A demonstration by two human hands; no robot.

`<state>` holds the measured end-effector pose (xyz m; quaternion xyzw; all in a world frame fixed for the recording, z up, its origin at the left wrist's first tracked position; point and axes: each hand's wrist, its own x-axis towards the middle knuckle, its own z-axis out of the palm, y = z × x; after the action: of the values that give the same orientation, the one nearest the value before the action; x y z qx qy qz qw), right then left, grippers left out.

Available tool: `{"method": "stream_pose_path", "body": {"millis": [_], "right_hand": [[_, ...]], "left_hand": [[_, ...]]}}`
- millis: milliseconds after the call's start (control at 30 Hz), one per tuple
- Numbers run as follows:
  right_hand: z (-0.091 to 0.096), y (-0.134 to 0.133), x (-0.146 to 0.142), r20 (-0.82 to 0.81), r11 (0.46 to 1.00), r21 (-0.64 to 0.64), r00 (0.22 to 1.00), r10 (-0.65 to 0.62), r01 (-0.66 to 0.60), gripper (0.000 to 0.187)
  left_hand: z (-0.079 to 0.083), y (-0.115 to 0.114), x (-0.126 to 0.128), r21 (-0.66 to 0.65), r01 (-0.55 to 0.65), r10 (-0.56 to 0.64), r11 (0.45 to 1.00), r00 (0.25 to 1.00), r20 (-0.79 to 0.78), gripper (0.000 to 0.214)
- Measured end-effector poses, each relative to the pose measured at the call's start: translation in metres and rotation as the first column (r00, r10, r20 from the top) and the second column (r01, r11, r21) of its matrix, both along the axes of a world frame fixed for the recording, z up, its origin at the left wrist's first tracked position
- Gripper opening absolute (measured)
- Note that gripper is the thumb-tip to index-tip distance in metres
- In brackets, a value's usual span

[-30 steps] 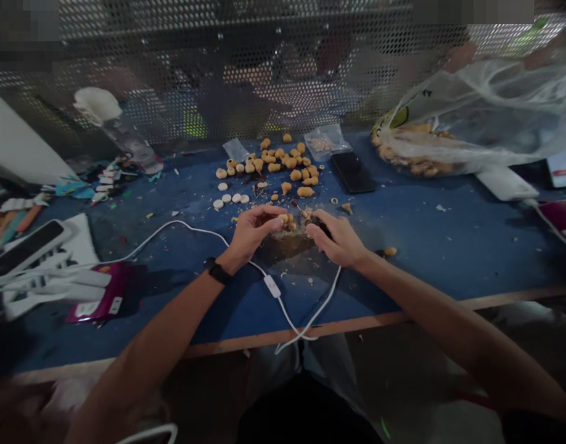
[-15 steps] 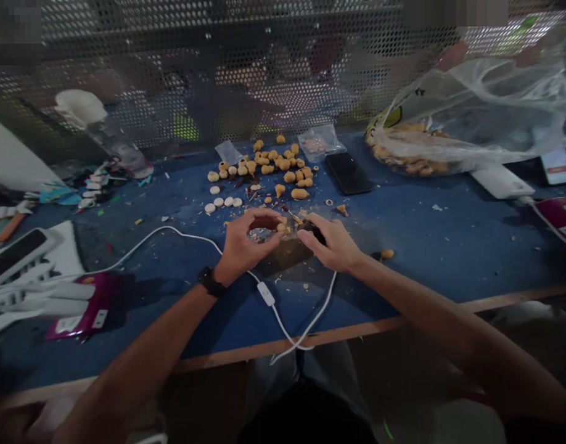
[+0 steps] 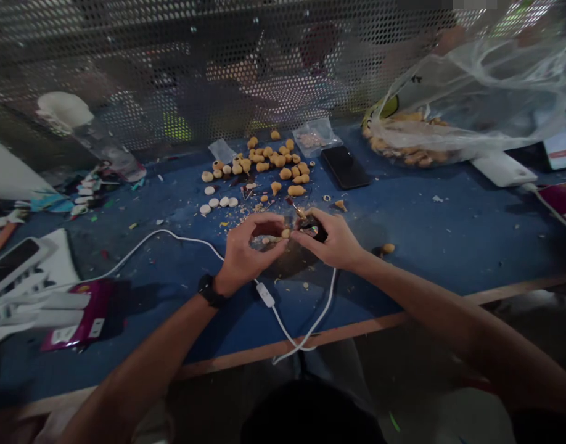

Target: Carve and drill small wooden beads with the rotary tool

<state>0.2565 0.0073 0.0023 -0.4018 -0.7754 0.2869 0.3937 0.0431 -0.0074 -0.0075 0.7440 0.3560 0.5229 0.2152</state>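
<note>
My left hand pinches a small tan bead-like piece between its fingertips, over a scatter of dust and shavings. My right hand grips a small black rotary tool, its thin bit angled up and away from the piece. The two hands nearly touch. Beyond them lies a loose group of tan pieces, with several pale flat discs to its left. One more tan piece sits to the right of my right hand.
A white cable with an inline switch runs under my wrists across the blue worktop. A black phone, small clear bag and large plastic bag of tan pieces lie ahead, before a perforated metal screen.
My hands have drawn closer together, bringing the tan piece next to the rotary tool. The whole view has shifted slightly left and turned.
</note>
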Motion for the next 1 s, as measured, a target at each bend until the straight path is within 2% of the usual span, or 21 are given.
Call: {"method": "stream_pose_path", "body": {"millis": [200, 300, 367, 467, 733, 900, 1000], "right_hand": [[-0.001, 0.003, 0.01, 0.013, 0.997, -0.015, 0.997, 0.077, -0.077, 0.03], [-0.001, 0.01, 0.021, 0.116, 0.987, 0.044, 0.982, 0.149, -0.155, 0.029], [-0.001, 0.016, 0.027, 0.181, 0.978, 0.101, 0.97, 0.161, -0.181, 0.029], [-0.005, 0.022, 0.031, 0.25, 0.97, 0.118, 0.952, 0.178, -0.212, 0.03], [-0.018, 0.027, 0.028, 0.248, 0.983, 0.137, 0.965, 0.082, -0.118, 0.035], [-0.014, 0.022, 0.034, 0.327, 0.965, 0.191, 0.939, 0.11, -0.179, 0.037], [-0.011, 0.018, 0.039, 0.35, 0.954, 0.243, 0.933, 0.083, -0.176, 0.037]], "left_hand": [[0.002, 0.001, 0.003, -0.02, -0.017, 0.017, 1.0, 0.999, 0.045, 0.038], [0.001, 0.004, 0.001, -0.087, -0.002, 0.01, 0.996, 0.996, 0.084, 0.044], [0.0, 0.005, -0.001, -0.121, 0.02, -0.009, 0.992, 0.996, 0.092, 0.046], [-0.002, 0.009, -0.003, -0.148, 0.056, -0.041, 0.987, 0.994, 0.102, 0.046], [-0.004, 0.014, -0.003, -0.194, 0.055, -0.043, 0.98, 0.997, 0.067, 0.046], [-0.003, 0.015, -0.003, -0.206, 0.074, -0.059, 0.976, 0.995, 0.08, 0.046], [-0.004, 0.016, -0.003, -0.215, 0.074, -0.059, 0.974, 0.995, 0.075, 0.046]]}}
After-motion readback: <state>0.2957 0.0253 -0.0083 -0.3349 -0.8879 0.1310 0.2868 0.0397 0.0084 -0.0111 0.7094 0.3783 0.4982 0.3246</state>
